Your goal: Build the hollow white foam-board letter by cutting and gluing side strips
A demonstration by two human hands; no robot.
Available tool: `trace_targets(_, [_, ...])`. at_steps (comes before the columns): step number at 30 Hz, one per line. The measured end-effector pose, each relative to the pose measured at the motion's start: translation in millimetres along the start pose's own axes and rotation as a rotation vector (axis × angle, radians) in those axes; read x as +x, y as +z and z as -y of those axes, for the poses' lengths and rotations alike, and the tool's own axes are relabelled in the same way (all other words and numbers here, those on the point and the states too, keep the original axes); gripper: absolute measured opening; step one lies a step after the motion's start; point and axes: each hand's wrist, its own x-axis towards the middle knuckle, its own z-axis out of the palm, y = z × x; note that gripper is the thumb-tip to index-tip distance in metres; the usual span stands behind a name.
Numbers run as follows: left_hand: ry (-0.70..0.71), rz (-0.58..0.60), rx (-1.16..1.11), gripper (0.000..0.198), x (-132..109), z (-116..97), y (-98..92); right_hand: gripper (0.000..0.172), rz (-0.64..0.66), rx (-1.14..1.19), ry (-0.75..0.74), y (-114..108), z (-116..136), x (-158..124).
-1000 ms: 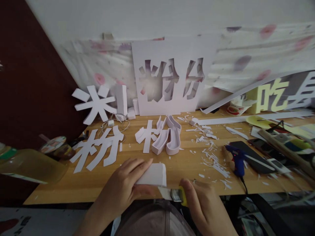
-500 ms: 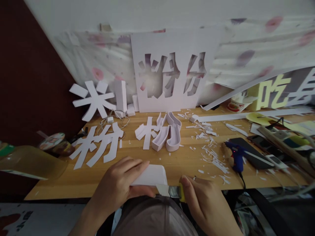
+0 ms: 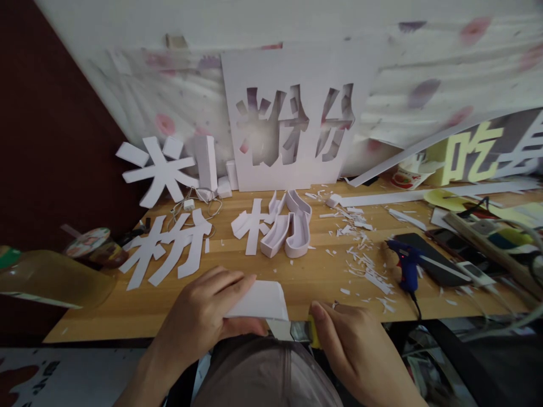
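A small white board piece (image 3: 261,299) is pinched in my left hand (image 3: 212,311), fingers on top and thumb beneath, at the table's front edge. My right hand (image 3: 348,339) is wrapped round a yellow-handled cutter (image 3: 313,332). The cutter's wide blade lies against the near edge of the white piece, beside my left thumb. Behind my hands, a partly walled white character (image 3: 297,226) rests on the wooden table (image 3: 237,271). Flat white character pieces (image 3: 167,249) lie to its left.
A blue glue gun (image 3: 408,268) lies right, near a black phone (image 3: 428,260) and white scraps (image 3: 369,265). A bottle (image 3: 55,280) and a cup (image 3: 95,246) stand left. A cut-out board (image 3: 314,68) leans at the back.
The view has shifted slightly. The white piece is tilted a little more, and the blade shows at a slightly changed angle against its edge. Both hands keep their hold.
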Motion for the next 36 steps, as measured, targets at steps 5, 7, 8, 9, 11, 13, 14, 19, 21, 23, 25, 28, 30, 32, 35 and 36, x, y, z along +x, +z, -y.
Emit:
trace_targets(5, [-0.007,0.013,-0.007,0.051,1.3,-0.9,-1.4,0.048,0.028,0.028,0.017,-0.4,0.4,0.4])
trace_targets(7, [-0.022,0.024,-0.043,0.05,1.4,-1.5,-2.2,0.048,0.033,0.032,0.012,-0.9,-0.1,0.8])
trace_targets(8, [-0.032,0.033,-0.063,0.05,1.2,-1.7,-2.6,0.047,0.037,0.03,0.006,-1.0,-0.6,0.9])
trace_targets(9, [-0.044,0.04,-0.079,0.048,0.8,-1.7,-2.9,0.047,0.044,0.024,0.007,-0.9,-1.1,1.0])
trace_targets(11, [-0.055,0.049,-0.104,0.046,-0.2,-1.1,-3.0,0.047,0.063,0.015,0.004,-0.2,-2.3,0.9])
trace_targets(13, [-0.055,0.05,-0.132,0.045,-1.6,0.2,-2.2,0.048,0.084,0.013,0.007,1.1,-3.3,0.3])
trace_targets(14, [-0.049,0.048,-0.148,0.044,-2.5,1.0,-1.4,0.049,0.087,0.015,0.006,1.9,-3.7,-0.2])
trace_targets(19, [-0.052,0.073,-0.225,0.044,-8.1,3.4,2.4,0.051,0.068,0.015,-0.018,5.1,-5.5,-2.6])
trace_targets(21, [-0.057,0.074,-0.246,0.043,-9.2,3.8,3.0,0.051,0.062,0.018,-0.019,5.3,-6.6,-2.3])
trace_targets(23, [-0.055,0.069,-0.259,0.043,-9.4,4.4,3.5,0.049,0.057,0.027,-0.015,5.7,-8.3,-1.7])
trace_targets(25, [-0.056,0.072,-0.263,0.043,-8.9,5.5,4.7,0.048,0.045,0.044,-0.014,7.6,-11.0,-1.4])
trace_targets(28, [-0.071,0.09,-0.276,0.041,-8.3,7.3,7.8,0.047,0.006,0.084,-0.023,15.1,-18.4,-1.7])
trace_targets(30, [-0.091,0.098,-0.3,0.041,-8.1,7.7,9.1,0.048,-0.022,0.105,-0.033,22.0,-27.1,-1.7])
trace_targets(32, [-0.095,0.11,-0.374,0.042,-8.0,6.9,8.9,0.049,-0.041,0.105,0.006,27.6,-39.6,-1.3])
trace_targets(35, [-0.088,0.108,-0.478,0.048,-8.0,4.1,6.8,0.054,-0.075,0.067,0.173,28.6,-59.5,-2.0])
trace_targets(36, [-0.089,0.102,-0.48,0.048,-8.1,3.3,6.5,0.056,-0.086,0.067,0.232,26.7,-63.3,-3.1])
